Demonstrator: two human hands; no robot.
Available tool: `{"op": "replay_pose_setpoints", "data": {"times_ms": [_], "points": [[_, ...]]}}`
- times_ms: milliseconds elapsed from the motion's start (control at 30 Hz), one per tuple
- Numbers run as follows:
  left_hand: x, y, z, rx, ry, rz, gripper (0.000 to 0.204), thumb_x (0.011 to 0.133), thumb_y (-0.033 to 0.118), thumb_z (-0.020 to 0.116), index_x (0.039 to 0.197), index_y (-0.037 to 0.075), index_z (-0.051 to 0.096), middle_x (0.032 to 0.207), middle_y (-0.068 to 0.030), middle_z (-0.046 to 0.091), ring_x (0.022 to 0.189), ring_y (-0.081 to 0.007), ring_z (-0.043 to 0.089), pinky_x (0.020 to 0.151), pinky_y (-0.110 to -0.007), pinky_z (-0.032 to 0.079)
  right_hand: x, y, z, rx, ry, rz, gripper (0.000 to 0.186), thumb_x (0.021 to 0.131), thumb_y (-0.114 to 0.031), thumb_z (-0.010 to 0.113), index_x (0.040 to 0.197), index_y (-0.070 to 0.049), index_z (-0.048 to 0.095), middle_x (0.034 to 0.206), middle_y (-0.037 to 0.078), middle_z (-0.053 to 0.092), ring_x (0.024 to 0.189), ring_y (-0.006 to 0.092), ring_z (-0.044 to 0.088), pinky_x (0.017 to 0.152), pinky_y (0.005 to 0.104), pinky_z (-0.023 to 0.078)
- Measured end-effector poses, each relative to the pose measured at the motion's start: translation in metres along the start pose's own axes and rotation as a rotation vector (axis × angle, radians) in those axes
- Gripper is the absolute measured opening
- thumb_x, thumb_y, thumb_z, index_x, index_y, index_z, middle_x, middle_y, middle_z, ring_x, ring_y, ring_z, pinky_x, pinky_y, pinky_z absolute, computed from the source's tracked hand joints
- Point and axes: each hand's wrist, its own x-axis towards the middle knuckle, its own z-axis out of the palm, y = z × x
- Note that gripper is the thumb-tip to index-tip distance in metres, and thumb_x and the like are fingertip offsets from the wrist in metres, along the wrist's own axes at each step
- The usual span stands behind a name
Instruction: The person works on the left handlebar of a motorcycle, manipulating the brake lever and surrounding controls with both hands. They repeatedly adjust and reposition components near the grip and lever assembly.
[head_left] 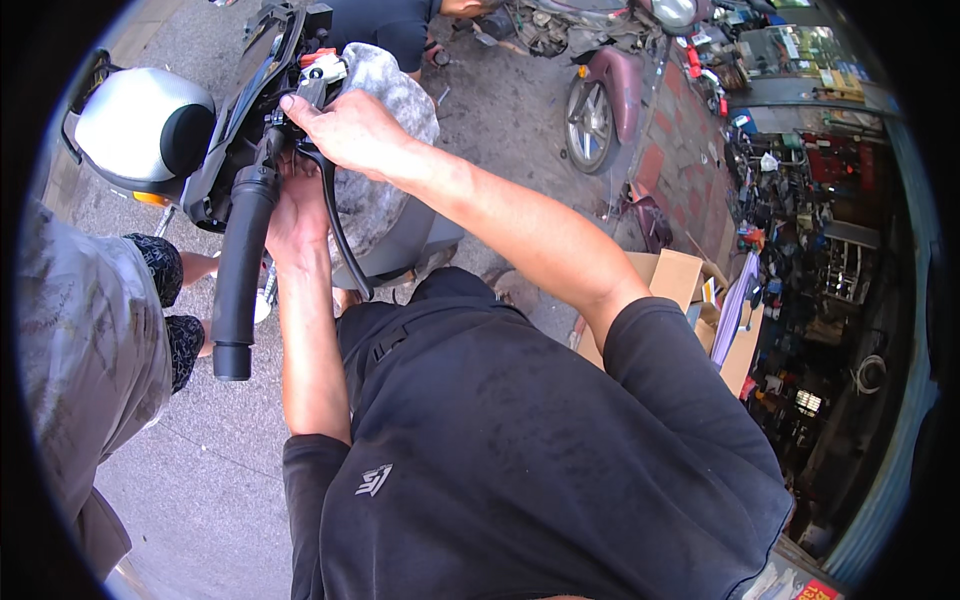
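Note:
My right hand [340, 130] grips the black control housing [314, 93] on a scooter handlebar, thumb on top and fingers curled out of sight. Below it, my left hand [298, 210] reaches up palm first under the handlebar, its fingers mostly hidden among the fittings. A black rubber grip [243, 280] runs down beside my left forearm, and a curved black lever [345, 245] hangs on the other side. A silver-and-black mirror housing or similar white part [135, 125] is at upper left. A fluffy grey cover [395, 110] lies behind my hands.
A person in grey [90, 360] stands close at left, another person in dark clothing [385, 25] is at the top. A maroon scooter fender [615, 100] with a wheel stands behind on the pavement [510, 110]. At right are cardboard boxes [675, 275] and a cluttered workshop interior [830, 250].

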Motion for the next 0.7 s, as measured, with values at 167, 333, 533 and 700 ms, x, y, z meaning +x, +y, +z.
{"op": "replay_pose_setpoints", "data": {"times_ms": [167, 333, 533, 700], "points": [[-0.002, -0.003, -0.005, 0.006, -0.015, 0.013, 0.039, 0.089, 0.031, 0.068, 0.112, 0.000, 0.065, 0.115, -0.0124, 0.067, 0.109, -0.0204, 0.055, 0.097, -0.035, 0.036, 0.004, 0.010, 0.006, 0.019, 0.069, -0.073, 0.077, 0.093, -0.062, 0.061, 0.061, 0.008, 0.062, 0.052, 0.011, 0.053, 0.053, 0.0166, 0.049, 0.051, 0.0392, 0.042], [0.005, 0.000, -0.012, -0.021, -0.035, -0.029, 0.041, 0.089, 0.031, 0.068, 0.115, 0.000, 0.065, 0.114, -0.0121, 0.067, 0.109, -0.0201, 0.055, 0.096, -0.035, 0.036, 0.003, 0.008, 0.006, 0.024, 0.056, -0.060, 0.077, 0.092, -0.062, 0.061, 0.060, 0.007, 0.061, 0.051, 0.010, 0.052, 0.053, 0.0156, 0.048, 0.051, 0.0386, 0.042], [0.000, -0.004, -0.009, 0.104, -0.035, 0.048, 0.041, 0.089, 0.031, 0.068, 0.116, 0.000, 0.065, 0.115, -0.0125, 0.067, 0.110, -0.0199, 0.055, 0.096, -0.035, 0.036, -0.005, 0.004, 0.001, 0.045, 0.046, -0.060, 0.076, 0.093, -0.062, 0.061, 0.059, 0.007, 0.061, 0.050, 0.009, 0.051, 0.053, 0.0152, 0.048, 0.050, 0.0378, 0.042], [-0.001, -0.001, -0.011, -0.011, -0.033, -0.033, 0.039, 0.089, 0.031, 0.067, 0.114, 0.001, 0.066, 0.114, -0.0113, 0.068, 0.110, -0.0201, 0.055, 0.095, -0.035, 0.036, -0.006, 0.004, 0.000, 0.060, 0.029, -0.046, 0.075, 0.093, -0.061, 0.061, 0.059, 0.006, 0.061, 0.051, 0.009, 0.053, 0.053, 0.0156, 0.049, 0.050, 0.0377, 0.042]]}}
